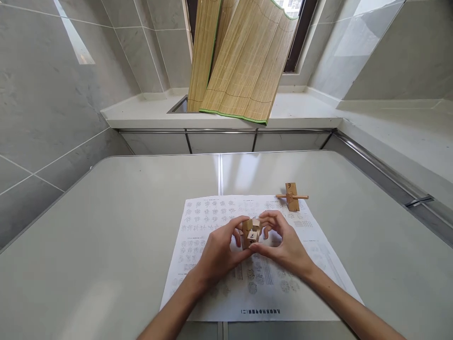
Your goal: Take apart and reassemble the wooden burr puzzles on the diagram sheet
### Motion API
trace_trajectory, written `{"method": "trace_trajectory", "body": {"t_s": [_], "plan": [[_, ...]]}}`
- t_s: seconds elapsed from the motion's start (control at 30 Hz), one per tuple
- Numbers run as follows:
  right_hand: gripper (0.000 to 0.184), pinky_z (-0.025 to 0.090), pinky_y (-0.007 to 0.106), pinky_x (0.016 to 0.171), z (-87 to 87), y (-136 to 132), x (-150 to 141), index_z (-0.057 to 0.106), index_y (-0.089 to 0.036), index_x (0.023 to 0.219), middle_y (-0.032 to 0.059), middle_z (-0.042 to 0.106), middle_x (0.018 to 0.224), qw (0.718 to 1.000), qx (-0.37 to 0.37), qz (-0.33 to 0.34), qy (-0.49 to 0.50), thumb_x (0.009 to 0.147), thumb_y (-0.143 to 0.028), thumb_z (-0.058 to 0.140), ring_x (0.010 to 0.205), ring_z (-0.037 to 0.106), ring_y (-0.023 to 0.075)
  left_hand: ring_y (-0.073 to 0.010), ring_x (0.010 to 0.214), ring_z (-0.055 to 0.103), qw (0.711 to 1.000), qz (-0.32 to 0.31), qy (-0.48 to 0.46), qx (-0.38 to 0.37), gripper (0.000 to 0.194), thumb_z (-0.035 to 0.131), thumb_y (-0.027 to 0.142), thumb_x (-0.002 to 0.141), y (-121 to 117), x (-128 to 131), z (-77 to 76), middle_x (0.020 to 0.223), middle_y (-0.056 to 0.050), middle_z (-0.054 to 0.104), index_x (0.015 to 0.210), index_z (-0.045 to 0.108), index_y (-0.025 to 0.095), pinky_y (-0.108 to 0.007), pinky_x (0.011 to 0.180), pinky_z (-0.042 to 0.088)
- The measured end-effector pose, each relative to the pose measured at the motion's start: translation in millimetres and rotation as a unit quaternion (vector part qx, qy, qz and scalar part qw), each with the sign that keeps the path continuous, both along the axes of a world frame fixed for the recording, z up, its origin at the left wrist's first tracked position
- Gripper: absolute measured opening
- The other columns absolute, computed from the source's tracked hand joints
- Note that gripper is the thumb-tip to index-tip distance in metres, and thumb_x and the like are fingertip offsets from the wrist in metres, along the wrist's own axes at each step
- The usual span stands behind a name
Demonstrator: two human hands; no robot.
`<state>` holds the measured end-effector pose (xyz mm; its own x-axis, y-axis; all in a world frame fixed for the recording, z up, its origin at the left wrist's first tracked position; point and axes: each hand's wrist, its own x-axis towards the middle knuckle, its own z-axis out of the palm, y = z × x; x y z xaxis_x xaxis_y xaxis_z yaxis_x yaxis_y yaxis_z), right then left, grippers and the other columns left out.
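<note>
Between my two hands is a small wooden block puzzle (252, 232), made of several pieces, with a dark mark on one pale face. My left hand (222, 245) grips its left side, thumb at the near edge and fingers at the far side. My right hand (285, 243) closes on its right side, with the thumb tip at the near lower corner and the fingers curled behind. Parts of the puzzle are hidden by my fingers. Both hands are above a large printed sheet (212, 307) covered with small diagrams.
At the sheet's far right corner lies a flat wooden piece (292, 203) with a thin wooden rod (301, 197) across it. The sheet rests on a pale table (106, 226). Beyond the table, a bamboo mat (244, 71) hangs over a white ledge (152, 113) by the window.
</note>
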<state>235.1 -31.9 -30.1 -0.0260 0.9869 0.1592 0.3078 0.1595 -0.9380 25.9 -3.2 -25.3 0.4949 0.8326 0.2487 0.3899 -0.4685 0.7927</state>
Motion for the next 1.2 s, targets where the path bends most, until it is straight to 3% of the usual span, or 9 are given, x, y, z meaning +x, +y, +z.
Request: {"method": "trace_trajectory", "body": {"t_s": [0.13, 0.23, 0.47, 0.6, 0.8, 0.87, 1.0, 1.1, 1.2], "plan": [[0.041, 0.047, 0.031, 0.062, -1.8, -0.6, -1.5, 0.058, -0.025, 0.104, 0.002, 0.064, 0.085, 0.998, 0.009, 0.04, -0.054, 0.085, -0.055, 0.078, 0.07, 0.056, 0.0197, -0.0145, 0.07, 0.066, 0.999, -0.032, 0.002, 0.014, 0.053, 0.076, 0.038, 0.092, -1.8, 0.9, -0.7, 0.084, 0.003, 0.069, 0.139, 0.055, 0.028, -0.028, 0.073, 0.054], [0.038, 0.044, 0.029, 0.058, -4.0, -0.7, -2.6, 0.053, -0.026, 0.096, -0.0002, 0.061, 0.078, 0.997, -0.018, 0.064, -0.028, 0.093, -0.061, 0.068, 0.065, 0.053, 0.019, -0.0144, 0.072, 0.066, 0.999, -0.048, -0.015, -0.004, 0.057, 0.079, 0.036, 0.09, -1.6, 1.0, 0.3, 0.085, 0.003, 0.07, 0.14, 0.054, 0.029, -0.028, 0.073, 0.053], [0.038, 0.038, 0.026, 0.054, -1.8, 0.1, 3.9, 0.05, -0.025, 0.112, -0.0052, 0.044, 0.071, 0.989, -0.074, 0.103, 0.074, 0.106, -0.062, 0.043, 0.058, 0.042, 0.0149, -0.0145, 0.069, 0.063, 0.985, 0.007, -0.108, -0.137, 0.075, 0.089, 0.04, 0.08, 2.1, 2.5, 10.3, 0.08, 0.002, 0.068, 0.143, 0.052, 0.025, -0.024, 0.062, 0.047], [0.036, 0.033, 0.026, 0.052, -1.7, 0.0, 5.4, 0.054, -0.025, 0.111, -0.0066, 0.037, 0.069, 0.986, -0.078, 0.091, 0.113, 0.104, -0.06, 0.052, 0.057, 0.036, 0.014, -0.0137, 0.071, 0.06, 0.972, 0.013, -0.139, -0.187, 0.075, 0.09, 0.042, 0.079, 4.0, 2.8, 13.0, 0.086, 0.001, 0.068, 0.142, 0.053, 0.025, -0.026, 0.066, 0.047], [0.044, 0.04, 0.029, 0.054, 5.8, -1.6, 0.3, 0.059, -0.024, 0.12, -0.0037, 0.042, 0.072, 0.985, -0.066, 0.123, 0.1, 0.109, -0.061, 0.036, 0.059, 0.042, 0.0149, -0.0146, 0.072, 0.06, 0.963, -0.009, -0.147, -0.225, 0.075, 0.091, 0.041, 0.078, 3.3, 4.1, 13.6, 0.08, 0.002, 0.065, 0.142, 0.054, 0.024, -0.028, 0.069, 0.049], [0.041, 0.042, 0.028, 0.055, 6.0, -1.5, 0.7, 0.055, -0.025, 0.127, -0.0037, 0.048, 0.073, 0.985, -0.053, 0.127, 0.101, 0.109, -0.059, 0.04, 0.057, 0.044, 0.0143, -0.0152, 0.074, 0.061, 0.962, -0.009, -0.151, -0.227, 0.073, 0.09, 0.041, 0.078, 3.2, 4.6, 15.3, 0.085, 0.0, 0.069, 0.14, 0.055, 0.024, -0.028, 0.069, 0.049], [0.036, 0.048, 0.03, 0.06, -0.6, 0.1, 4.5, 0.058, -0.025, 0.117, 0.0001, 0.063, 0.079, 0.995, -0.017, 0.074, 0.07, 0.103, -0.058, 0.056, 0.064, 0.057, 0.0167, -0.018, 0.083, 0.067, 0.961, -0.03, -0.148, -0.232, 0.069, 0.09, 0.039, 0.079, 3.5, 4.9, 20.5, 0.104, -0.006, 0.075, 0.137, 0.056, 0.024, -0.028, 0.069, 0.049], [0.036, 0.054, 0.035, 0.069, -5.1, 1.3, 6.9, 0.067, -0.025, 0.108, 0.0041, 0.068, 0.081, 0.999, 0.023, 0.021, 0.016, 0.1, -0.059, 0.061, 0.077, 0.066, 0.0225, -0.0179, 0.08, 0.067, 0.961, -0.035, -0.147, -0.233, 0.068, 0.09, 0.039, 0.078, 4.0, 4.2, 23.1, 0.102, -0.006, 0.075, 0.136, 0.057, 0.024, -0.028, 0.067, 0.05], [0.036, 0.057, 0.038, 0.072, -6.0, 1.7, 7.3, 0.071, -0.026, 0.106, 0.0054, 0.07, 0.084, 0.999, 0.044, 0.009, 0.0, 0.098, -0.06, 0.064, 0.081, 0.068, 0.0244, -0.0174, 0.079, 0.066, 0.958, -0.031, -0.153, -0.24, 0.07, 0.09, 0.039, 0.077, 4.7, 3.3, 22.9, 0.098, -0.004, 0.074, 0.137, 0.058, 0.024, -0.029, 0.068, 0.051]]}}
